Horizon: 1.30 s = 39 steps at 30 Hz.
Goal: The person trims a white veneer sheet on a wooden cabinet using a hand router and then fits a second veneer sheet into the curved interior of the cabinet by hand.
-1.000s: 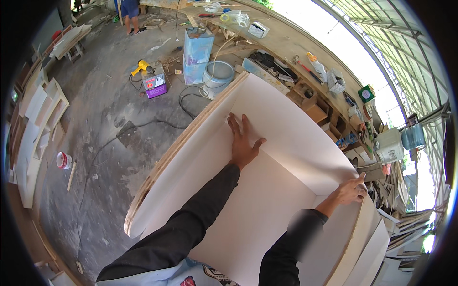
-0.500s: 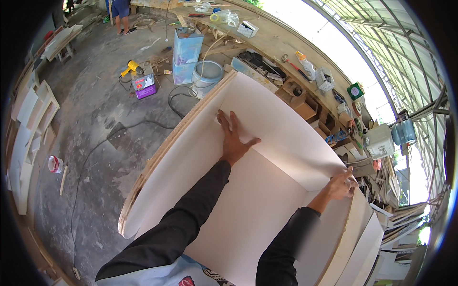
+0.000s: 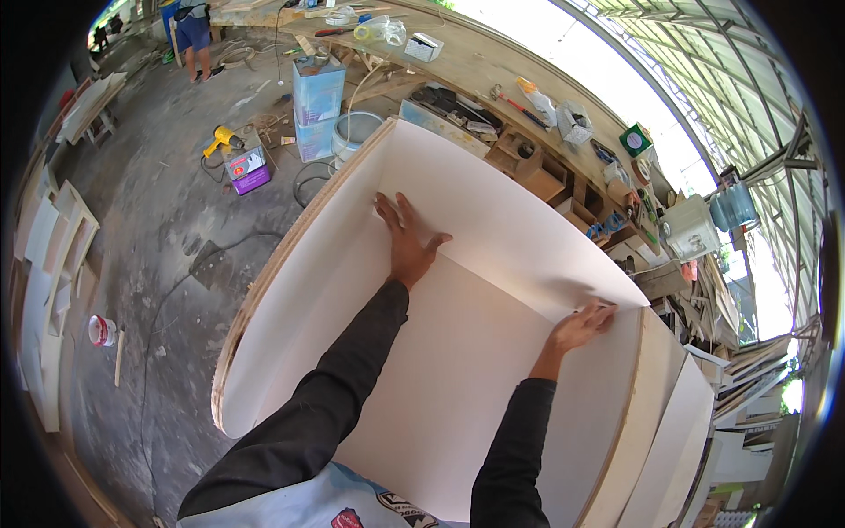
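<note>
I lean over a large wooden cabinet shell [image 3: 299, 220], its inside faced with smooth white sheet and its raw board edges showing. My left hand [image 3: 410, 248] presses with spread fingers into the corner where the left wall meets the white far panel [image 3: 493, 198]. At the right end of that panel, my right hand [image 3: 579, 327] lies with fingers stretched along the corner with the right wall [image 3: 598, 396]. The fingertips there are partly in shade. Neither hand grips anything.
A long workbench [image 3: 480, 70] with a hammer [image 3: 519, 104] and boxes runs behind the shell. Left of it stand blue tins [image 3: 317, 97], a bucket [image 3: 356, 132] and a yellow heat gun [image 3: 224, 139] on a tin. A cable [image 3: 189, 264] crosses the floor. Another person [image 3: 191, 35] stands far left.
My right hand has moved from the panel's top right corner down and left, inside the shell. My left hand stays in the left corner. The whole view has shifted slightly.
</note>
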Motion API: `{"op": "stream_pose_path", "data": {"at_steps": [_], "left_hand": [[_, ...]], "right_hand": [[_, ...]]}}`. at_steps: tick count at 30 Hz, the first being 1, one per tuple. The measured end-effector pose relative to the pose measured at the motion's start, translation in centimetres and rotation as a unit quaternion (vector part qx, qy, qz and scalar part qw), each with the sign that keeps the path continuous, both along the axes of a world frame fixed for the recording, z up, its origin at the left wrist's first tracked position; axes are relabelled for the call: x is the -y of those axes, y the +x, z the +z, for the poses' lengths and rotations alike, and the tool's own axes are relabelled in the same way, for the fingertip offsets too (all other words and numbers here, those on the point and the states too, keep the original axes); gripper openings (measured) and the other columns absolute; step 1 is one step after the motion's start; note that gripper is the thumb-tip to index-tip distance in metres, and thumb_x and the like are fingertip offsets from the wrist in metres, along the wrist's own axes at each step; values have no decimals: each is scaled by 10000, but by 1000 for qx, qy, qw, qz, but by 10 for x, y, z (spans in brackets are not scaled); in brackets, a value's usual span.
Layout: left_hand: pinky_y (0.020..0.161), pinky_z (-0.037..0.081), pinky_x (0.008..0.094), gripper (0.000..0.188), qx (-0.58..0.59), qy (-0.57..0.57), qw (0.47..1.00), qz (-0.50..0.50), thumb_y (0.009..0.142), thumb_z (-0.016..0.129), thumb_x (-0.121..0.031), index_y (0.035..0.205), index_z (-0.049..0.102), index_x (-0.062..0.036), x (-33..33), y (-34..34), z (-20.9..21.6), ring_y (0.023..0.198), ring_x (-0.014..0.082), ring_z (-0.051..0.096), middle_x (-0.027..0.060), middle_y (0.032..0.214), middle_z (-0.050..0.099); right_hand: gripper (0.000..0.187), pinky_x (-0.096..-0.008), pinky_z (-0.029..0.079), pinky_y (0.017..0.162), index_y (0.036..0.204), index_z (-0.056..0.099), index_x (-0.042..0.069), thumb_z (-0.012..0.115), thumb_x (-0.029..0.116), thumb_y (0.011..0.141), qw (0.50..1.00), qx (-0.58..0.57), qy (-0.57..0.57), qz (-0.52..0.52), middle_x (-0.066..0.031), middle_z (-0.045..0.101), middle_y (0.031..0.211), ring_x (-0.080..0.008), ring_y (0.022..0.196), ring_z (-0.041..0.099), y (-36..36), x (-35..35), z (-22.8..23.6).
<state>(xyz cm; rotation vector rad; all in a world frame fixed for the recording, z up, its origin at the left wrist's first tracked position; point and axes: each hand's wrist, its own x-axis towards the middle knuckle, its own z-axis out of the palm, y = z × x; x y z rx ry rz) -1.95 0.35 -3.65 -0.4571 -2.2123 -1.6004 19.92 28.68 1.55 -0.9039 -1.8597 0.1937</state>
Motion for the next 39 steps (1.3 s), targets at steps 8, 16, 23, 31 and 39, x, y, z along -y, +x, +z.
{"op": "stream_pose_path", "data": {"at_steps": [8,16,23,31,39], "left_hand": [[1253,164,555,1280,-11,-12,1000,2,810,877,-292,1617,-62,35,9,-3,10,1533,557,-117,361,1643,-184],[1243,223,548,1310,-54,-57,995,58,754,887,-474,1643,46,-8,7,-6,-7,1570,483,18,335,1675,-62],[1241,211,567,1169,-47,-86,993,66,824,836,-418,1643,100,-27,2,4,-4,1573,471,23,343,1669,5],[1220,259,597,538,-432,-141,853,-259,889,707,-100,1406,573,-36,-82,69,85,1439,411,433,203,1490,517],[1062,458,466,253,-397,-219,830,-326,918,711,-207,1106,729,-39,-236,125,212,1105,327,693,170,1158,740]], "right_hand": [[691,-479,274,1216,1507,387,-122,645,302,1026,977,-128,-159,57,-274,319,1594,-401,1440,365,-7,58,-75],[1114,-473,294,1204,1637,213,27,827,517,847,965,-149,-216,-13,-321,260,1627,-425,1446,369,-45,63,-87],[1414,-466,393,1160,1649,15,37,862,665,708,925,-145,-350,33,-386,57,1644,-447,1517,262,-31,86,-32],[1559,-493,389,1163,1614,-156,29,885,663,642,944,-16,-328,-36,-462,16,1597,-574,1511,142,-51,92,-44],[1599,-485,434,1132,1598,-124,-38,916,646,593,941,0,-336,-29,-492,-9,1578,-612,1481,195,-47,93,-33]]}}
